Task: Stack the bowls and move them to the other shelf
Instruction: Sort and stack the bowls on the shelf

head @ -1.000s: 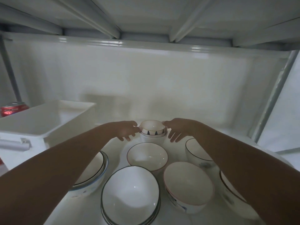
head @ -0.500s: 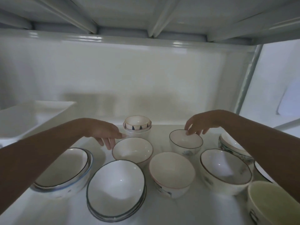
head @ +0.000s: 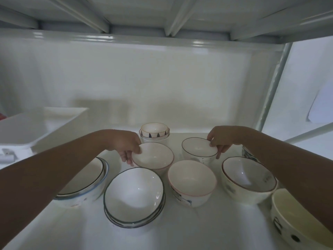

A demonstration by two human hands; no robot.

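Several white bowls stand on the white shelf [head: 189,230]. My left hand [head: 126,147] grips the left rim of a pink-rimmed bowl [head: 155,156], thumb inside and fingers under the rim. My right hand [head: 220,140] pinches the right rim of a dark-rimmed bowl [head: 197,148]. Behind them stands a small stack of patterned bowls [head: 155,133]. In front are a dark-rimmed stack [head: 134,197], a pink-rimmed bowl [head: 191,181] and a red-rimmed bowl [head: 249,179]. A blue-rimmed stack [head: 86,184] lies partly under my left forearm.
A white plastic tub [head: 41,127] sits at the left of the shelf. A yellowish bowl with black dots [head: 295,219] is at the front right. Another bowl [head: 247,154] is mostly hidden behind my right arm. The upper shelf's underside [head: 167,17] hangs low overhead; a metal post [head: 272,87] stands right.
Both hands left the small patterned stack at the back. The left hand came down onto the pink-rimmed bowl's rim and the right hand took hold of the dark-rimmed bowl's rim.
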